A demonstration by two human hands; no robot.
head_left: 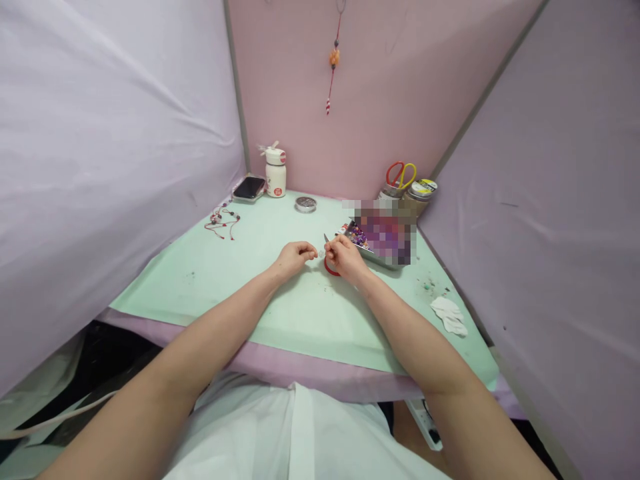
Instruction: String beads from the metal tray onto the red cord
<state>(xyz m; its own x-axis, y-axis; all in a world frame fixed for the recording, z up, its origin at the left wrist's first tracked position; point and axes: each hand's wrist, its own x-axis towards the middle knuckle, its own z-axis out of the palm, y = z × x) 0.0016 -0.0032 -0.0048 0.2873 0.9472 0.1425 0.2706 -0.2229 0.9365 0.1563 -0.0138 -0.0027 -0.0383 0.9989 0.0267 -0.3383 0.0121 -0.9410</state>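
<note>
My left hand (pixel 295 257) and my right hand (pixel 344 257) meet over the middle of the pale green table (pixel 250 267). Both are closed in a pinch, fingertips almost touching. Between them sits a tiny pale bead (pixel 321 253), too small to make out well. A red ring-shaped spool (pixel 329 268) lies on the table under my right hand. Just right of that hand stands a metal tray of coloured beads (pixel 373 243), partly blurred.
A white bottle (pixel 275 172) and a phone (pixel 249 188) stand at the back left. Beaded red cords (pixel 223 222) lie on the left. A round tin (pixel 305 204) sits mid-back. Scissors (pixel 400 175) in a holder and tape rolls (pixel 423 189) are back right. Crumpled tissue (pixel 449 315) lies right.
</note>
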